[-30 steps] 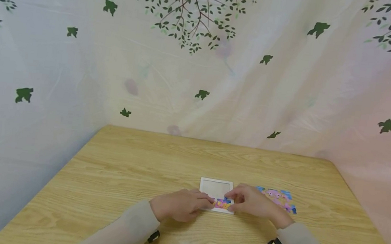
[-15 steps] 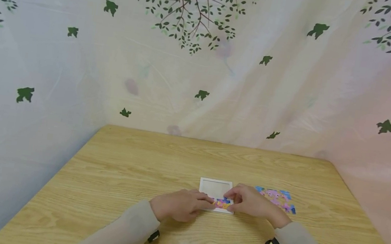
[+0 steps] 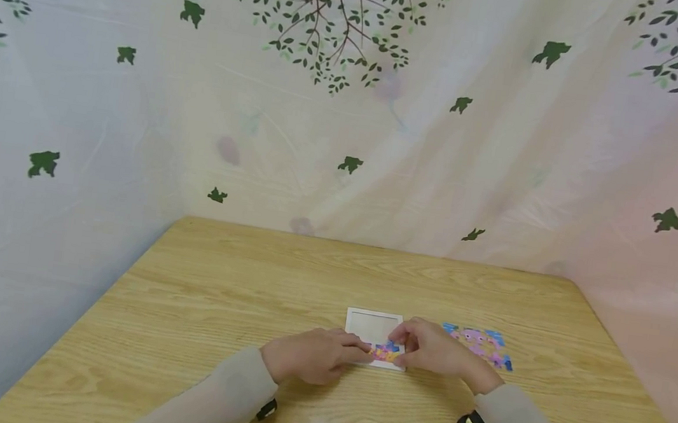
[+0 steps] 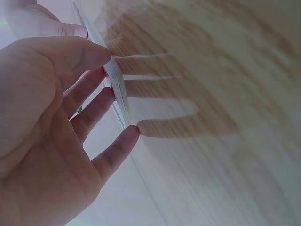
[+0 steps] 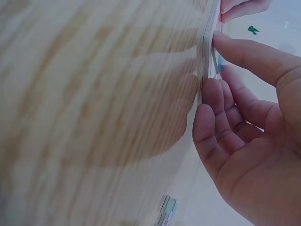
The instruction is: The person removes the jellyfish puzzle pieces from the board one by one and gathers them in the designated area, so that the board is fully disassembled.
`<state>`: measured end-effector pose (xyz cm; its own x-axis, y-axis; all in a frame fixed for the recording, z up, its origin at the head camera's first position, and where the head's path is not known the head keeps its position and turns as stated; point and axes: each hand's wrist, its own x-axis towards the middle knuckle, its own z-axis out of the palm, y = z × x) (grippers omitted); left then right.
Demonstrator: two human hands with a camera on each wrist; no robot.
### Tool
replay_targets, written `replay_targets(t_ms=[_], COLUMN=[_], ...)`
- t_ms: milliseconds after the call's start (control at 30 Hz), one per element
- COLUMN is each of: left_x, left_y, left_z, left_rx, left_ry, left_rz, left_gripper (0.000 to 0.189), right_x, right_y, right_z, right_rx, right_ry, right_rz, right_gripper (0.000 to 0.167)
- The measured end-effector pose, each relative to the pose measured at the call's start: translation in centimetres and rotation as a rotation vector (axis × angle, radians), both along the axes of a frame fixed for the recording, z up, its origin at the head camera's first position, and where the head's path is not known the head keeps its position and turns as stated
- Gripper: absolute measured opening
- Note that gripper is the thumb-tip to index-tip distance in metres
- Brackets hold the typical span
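Observation:
A white puzzle frame [image 3: 354, 320] lies flat on the table, with joined colourful jigsaw pieces [image 3: 377, 354] along its near side. My left hand [image 3: 315, 355] rests on the frame's near left part, its fingers extended over the pieces. In the left wrist view the left thumb [image 4: 101, 55] touches the frame's edge. At the near right corner, my right hand [image 3: 433, 348] pinches a jigsaw piece [image 3: 391, 345], blue on top, between thumb and index finger. The right wrist view shows this piece [image 5: 215, 60] slightly tilted against the frame; its other fingers are curled beside the edge.
To the right, partly behind the right hand, lies a group of pink and blue jigsaw pieces [image 3: 478, 340]. The wooden table [image 3: 242, 277] stretches around the frame. A printed cloth [image 3: 299, 122] hangs behind and at both sides.
My right hand has shifted very slightly, and the blue piece under its fingers sits at a slightly different angle. The left hand has stayed in place on the frame.

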<state>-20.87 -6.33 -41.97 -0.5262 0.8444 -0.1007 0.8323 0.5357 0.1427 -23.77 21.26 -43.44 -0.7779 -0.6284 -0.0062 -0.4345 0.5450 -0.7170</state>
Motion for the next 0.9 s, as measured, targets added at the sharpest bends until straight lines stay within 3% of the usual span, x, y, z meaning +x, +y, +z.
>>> replay_targets(t_ms=[300, 567, 900], left_x=[-0.1, -0.2, 0.0], left_y=[-0.1, 0.0, 0.1], left_z=[-0.3, -0.3, -0.3], left_rx=[0.009, -0.020, -0.006], left_ry=[0.013, 0.005, -0.005], left_rz=[-0.014, 0.018, 0.029], left_gripper=[0.047, 0.048, 0.049], right_x=[-0.2, -0.1, 0.1], right_y=[0.0, 0.3, 3.6], right_z=[0.1, 0.1, 0.0], right_rx=[-0.020, -0.024, -0.062], right_ry=[-0.023, -0.031, -0.065], right_rz=[0.019, 0.023, 0.022], right_gripper=[0.030, 0.026, 0.028])
